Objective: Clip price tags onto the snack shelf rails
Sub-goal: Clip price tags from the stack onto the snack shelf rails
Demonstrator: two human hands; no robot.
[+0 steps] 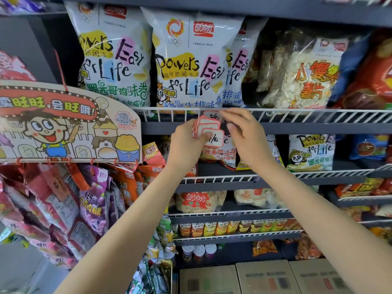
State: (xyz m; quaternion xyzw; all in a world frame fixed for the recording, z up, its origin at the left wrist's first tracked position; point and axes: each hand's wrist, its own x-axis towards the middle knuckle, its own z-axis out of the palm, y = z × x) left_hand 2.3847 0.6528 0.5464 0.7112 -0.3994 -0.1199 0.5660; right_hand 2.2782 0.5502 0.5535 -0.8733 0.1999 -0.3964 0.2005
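Dark shelving unit, several tiers, each fronted by a white wire rail (297, 112).

Top visible shelf (297, 128): large white snack bags (191, 64) upright at left and centre; clear bag of pale crisps (297, 77) to their right; red bags (373, 77) at the right edge.

Next shelf (275, 182) down: smaller white bag (310, 151) at right, blue packet (369, 146) beside it.

Lower tiers: pale crisp bags (199, 201), then a row of small upright packs (233, 228).

Cardboard boxes (265, 276) at the bottom.
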